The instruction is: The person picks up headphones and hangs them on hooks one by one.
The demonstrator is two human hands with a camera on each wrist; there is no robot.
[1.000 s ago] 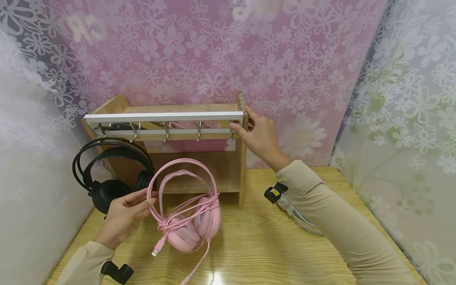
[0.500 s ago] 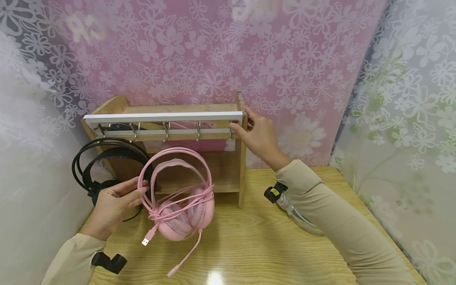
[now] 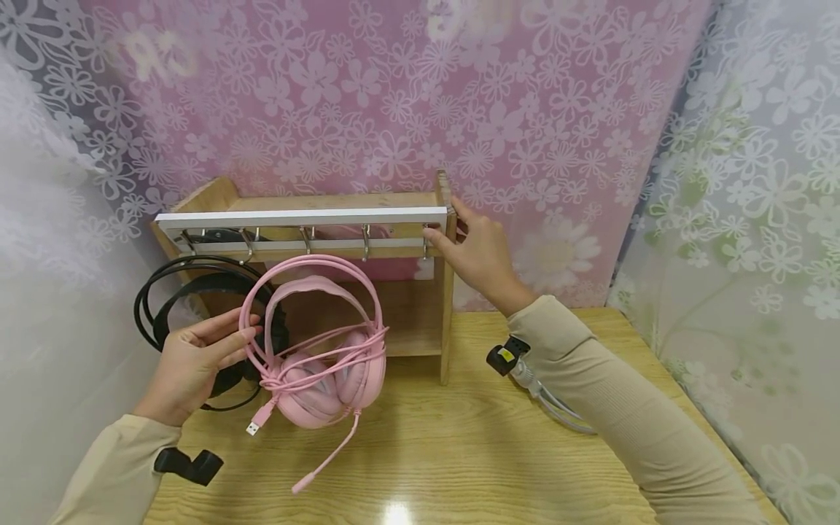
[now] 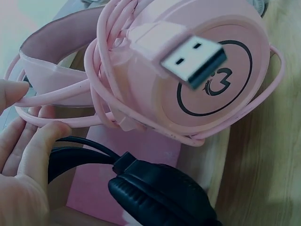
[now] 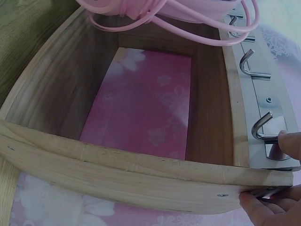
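My left hand (image 3: 190, 361) pinches the headband of a pink headset (image 3: 361, 375) between thumb and fingers, in front of the wooden shelf (image 3: 448, 321). The headset's cable is wound round its ear cups; the USB plug (image 4: 195, 61) and the microphone boom dangle below. Behind it, black headphones (image 3: 216, 283) hang at the left end of the white hook rail (image 3: 302, 216), partly hidden by my left hand and the pink headset. My right hand (image 3: 482, 251) grips the shelf's right upper corner, thumb at the end hook (image 5: 265, 132) and fingers behind the side panel (image 5: 141, 172).
The shelf stands on a wood-grain table (image 3: 492, 452) against a pink flowered backdrop (image 3: 394, 95). Pale cloth walls (image 3: 741, 240) rise on both sides. A grey-white cable (image 3: 558, 412) lies on the table beneath my right forearm.
My left hand has carried the pink headset left and up toward the hook rail, now overlapping more of the black headphones. The right hand holds its place on the shelf.
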